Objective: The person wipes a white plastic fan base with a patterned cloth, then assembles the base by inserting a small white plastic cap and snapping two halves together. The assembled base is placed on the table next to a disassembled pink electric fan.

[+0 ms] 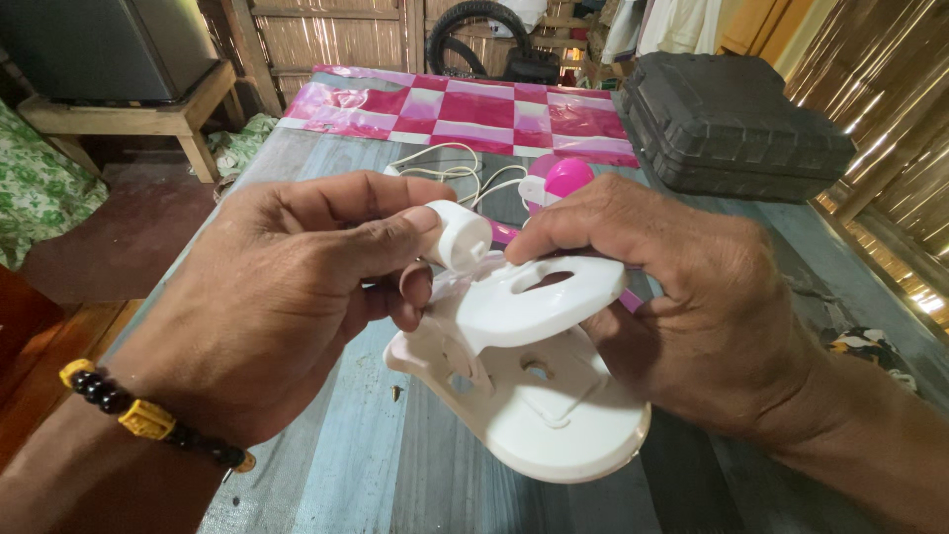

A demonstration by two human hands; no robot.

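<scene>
At centre frame, above the grey table (pixel 326 475): left hand (pixel 267 297) pinched thumb and forefinger on a white cap (pixel 463 235); right hand (pixel 682 297) gripped the white plastic clamp (pixel 534 376) (two hinged plates). Behind, upper middle: white cord (pixel 445 163), pink part (pixel 568 178), pink checkered mat (pixel 474 109). Upper right: black case (pixel 732 119).

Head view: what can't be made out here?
- White plastic clip piece: its far side, covered by the right hand.
- White cylindrical part: its lower end, behind the left hand thumb.
- Pink-and-white item: mostly hidden behind the right hand.
- Small screw on the table: too small to identify its type.
</scene>
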